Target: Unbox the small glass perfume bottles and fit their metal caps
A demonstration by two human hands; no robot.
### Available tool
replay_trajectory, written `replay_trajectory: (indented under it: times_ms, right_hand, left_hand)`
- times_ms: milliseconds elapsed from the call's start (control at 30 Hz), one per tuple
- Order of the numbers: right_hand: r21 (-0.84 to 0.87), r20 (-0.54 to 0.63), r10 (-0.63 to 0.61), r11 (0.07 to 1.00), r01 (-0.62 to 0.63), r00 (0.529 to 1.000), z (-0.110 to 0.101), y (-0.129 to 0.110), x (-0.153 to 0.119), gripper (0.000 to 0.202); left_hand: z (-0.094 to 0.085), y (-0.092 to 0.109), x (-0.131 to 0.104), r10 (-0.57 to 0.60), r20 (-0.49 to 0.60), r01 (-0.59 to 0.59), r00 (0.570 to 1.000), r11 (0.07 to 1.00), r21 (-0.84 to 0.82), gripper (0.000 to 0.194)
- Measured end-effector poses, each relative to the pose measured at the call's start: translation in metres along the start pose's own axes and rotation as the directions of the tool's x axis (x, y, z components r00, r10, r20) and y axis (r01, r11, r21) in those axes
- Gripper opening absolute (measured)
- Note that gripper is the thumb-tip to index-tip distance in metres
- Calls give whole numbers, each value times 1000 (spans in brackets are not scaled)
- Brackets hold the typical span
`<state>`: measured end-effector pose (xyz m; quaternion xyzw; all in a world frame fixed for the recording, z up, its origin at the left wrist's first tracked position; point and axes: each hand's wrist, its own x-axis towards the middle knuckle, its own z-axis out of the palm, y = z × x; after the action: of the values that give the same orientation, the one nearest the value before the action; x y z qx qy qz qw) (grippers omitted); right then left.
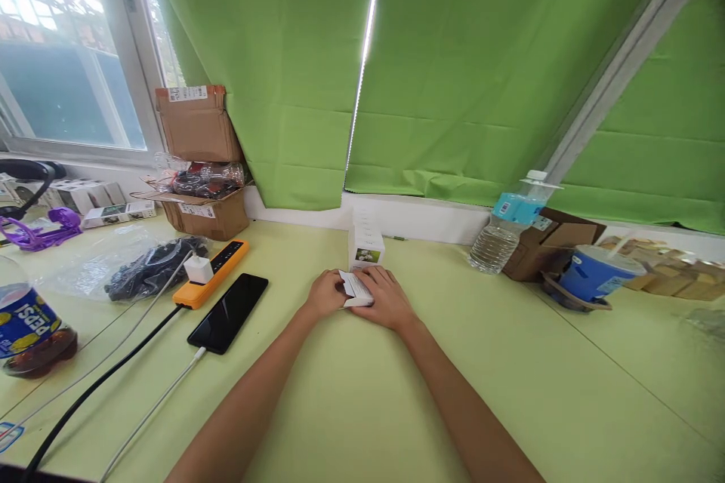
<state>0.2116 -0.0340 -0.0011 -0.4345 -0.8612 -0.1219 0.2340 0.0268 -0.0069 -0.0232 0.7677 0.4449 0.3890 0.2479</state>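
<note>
A small white box (356, 288) with fine print lies between my two hands, just above or on the table; I cannot tell which. My left hand (324, 294) grips its left end, where a flap seems to stand out. Across the right side lies my right hand (387, 297), its fingers curled over the box. Right behind them is a row of similar white boxes (367, 241), the nearest one showing a small picture on its end. My fingers partly hide the box I hold.
To the left are a black phone (229, 314) on a white cable, an orange power strip (214, 272) with a white charger, and a Pepsi bottle (34, 328). On the right stand a water bottle (507, 230), a blue cup (597, 272) and a cardboard box (552, 245).
</note>
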Motion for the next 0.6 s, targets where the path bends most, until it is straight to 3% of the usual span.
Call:
replay_trajectory:
  times_ms: [600]
  right_hand:
    - [-1,16,32,999,-32,999,-2,-2,2,64]
  left_hand:
    - [-1,2,0,-32,0,32,999,998,-45,28]
